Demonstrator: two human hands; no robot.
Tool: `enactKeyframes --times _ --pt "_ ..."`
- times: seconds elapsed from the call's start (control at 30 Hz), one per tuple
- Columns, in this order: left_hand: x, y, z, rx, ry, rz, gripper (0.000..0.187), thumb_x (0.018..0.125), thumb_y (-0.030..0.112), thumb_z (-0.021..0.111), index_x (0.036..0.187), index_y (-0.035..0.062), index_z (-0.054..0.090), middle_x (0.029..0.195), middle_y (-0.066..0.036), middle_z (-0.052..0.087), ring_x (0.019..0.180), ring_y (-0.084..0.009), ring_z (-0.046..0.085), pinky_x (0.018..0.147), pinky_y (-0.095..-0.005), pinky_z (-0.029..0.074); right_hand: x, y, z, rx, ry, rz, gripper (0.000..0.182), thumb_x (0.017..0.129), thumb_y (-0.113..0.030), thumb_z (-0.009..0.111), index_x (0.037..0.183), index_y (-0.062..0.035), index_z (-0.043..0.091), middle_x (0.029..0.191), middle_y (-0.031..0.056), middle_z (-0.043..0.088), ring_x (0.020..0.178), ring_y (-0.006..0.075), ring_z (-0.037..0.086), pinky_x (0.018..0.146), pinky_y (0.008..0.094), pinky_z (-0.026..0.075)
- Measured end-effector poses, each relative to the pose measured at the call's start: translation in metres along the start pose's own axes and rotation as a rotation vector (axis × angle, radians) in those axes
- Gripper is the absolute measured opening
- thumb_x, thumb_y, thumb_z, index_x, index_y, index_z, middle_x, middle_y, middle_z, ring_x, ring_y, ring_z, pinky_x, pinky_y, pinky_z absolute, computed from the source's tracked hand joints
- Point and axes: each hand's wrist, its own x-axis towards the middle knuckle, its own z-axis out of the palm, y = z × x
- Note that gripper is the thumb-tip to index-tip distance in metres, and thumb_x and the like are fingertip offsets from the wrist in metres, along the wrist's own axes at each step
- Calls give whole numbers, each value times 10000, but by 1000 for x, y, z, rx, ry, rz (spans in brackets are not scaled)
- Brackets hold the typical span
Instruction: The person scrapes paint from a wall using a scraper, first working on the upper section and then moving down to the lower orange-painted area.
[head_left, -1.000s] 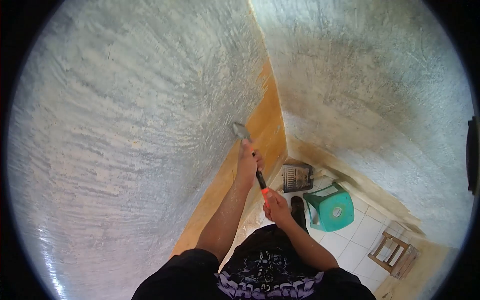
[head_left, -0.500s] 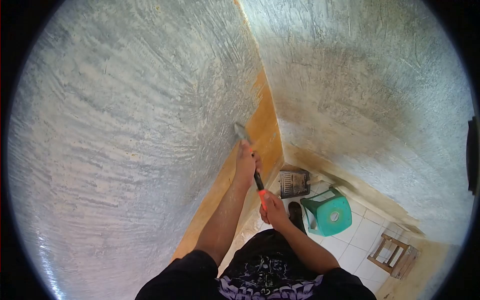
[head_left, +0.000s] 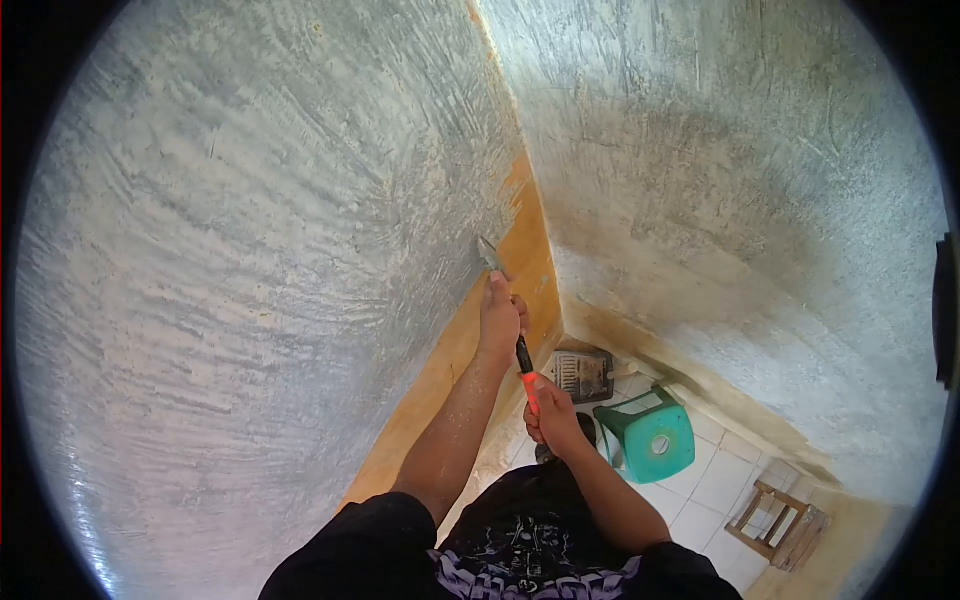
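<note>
My left hand [head_left: 502, 318] is wrapped around the upper handle of the scraper [head_left: 524, 356], near its blade, and my right hand [head_left: 552, 416] is closed on the orange lower end. The blade is at the border between the rough grey wall surface [head_left: 300, 260] and the orange-yellow band [head_left: 440, 370]. Beyond, a black ribbed tray [head_left: 570, 376], a green plastic stool [head_left: 668, 428] and a wooden stool [head_left: 760, 541] stand on white floor tiles [head_left: 722, 482].
</note>
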Motion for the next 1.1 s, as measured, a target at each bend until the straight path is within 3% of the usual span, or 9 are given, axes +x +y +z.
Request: enactKeyframes --times 0.27,0.3,0.47,0.67,0.77,1.1 --pt "-15 -9 -17 -27 43 -20 418 1043 536 339 1123 142 453 578 37 318 423 -83 302 407 -256 278 -7 21 3 -37 -32 13 450 1052 -449 402 1332 -112 503 566 -2 406 384 83 343 357 239 283" --pt "-10 -7 -10 0 44 3 416 1041 539 343 1117 145 452 578 36 320 421 -82 303 402 -256 275 -2 12 5 -66 36 13 448 1052 -452 398 1336 -123 503 564 -5 403 382 82 342 357 237 279" --pt "-1 -12 9 -12 94 67 400 1040 539 348 1095 156 451 579 31 330 418 -80 305 393 -259 271 -1 -9 -14 -79 -43 42 440 1057 -437 384 1334 -118 508 571 -4 430 379 84 353 360 234 291" --pt "-15 -8 -8 4 108 -19 418 1040 545 341 1109 148 454 582 33 336 428 -81 311 408 -265 285 -5 14 -2 -108 -30 12 434 1063 -408 377 1335 -100 515 569 6 447 381 90 371 358 237 304" --pt "-11 -9 -3 -7 64 44 416 1055 496 324 1107 104 453 590 21 366 426 -88 338 393 -264 310 0 1 -9 -79 -25 39 456 1060 -430 390 1349 -98 509 568 7 427 383 84 357 360 233 298" --pt "-17 -10 -10 -48 60 16 401 1056 496 322 1141 128 455 607 26 347 436 -81 328 405 -260 296 1 15 -11 -112 -50 19 447 1057 -437 405 1317 -94 526 579 2 423 399 79 362 368 232 303"
